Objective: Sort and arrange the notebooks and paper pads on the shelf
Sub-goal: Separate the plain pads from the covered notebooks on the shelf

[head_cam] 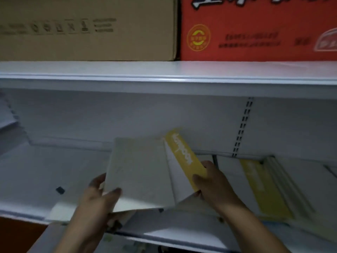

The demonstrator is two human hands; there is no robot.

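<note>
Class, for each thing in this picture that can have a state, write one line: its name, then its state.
pale notebook: closed, held tilted over the lower shelf.
yellow-striped notebook: closed, held tilted.
left hand: grips the pale notebook's near corner.
right hand: grips the yellow-striped notebook's near end.
notebook stack: lying on the lower shelf, untouched.
brown carton: standing on the upper shelf.
red carton: standing beside it.

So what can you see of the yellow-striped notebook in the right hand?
The notebook has a pale cover with a yellow strip down one side bearing white lettering. It is closed, tilted, held over the white shelf. The right hand grips its near end; a plain pale pad in the left hand overlaps it.
</note>
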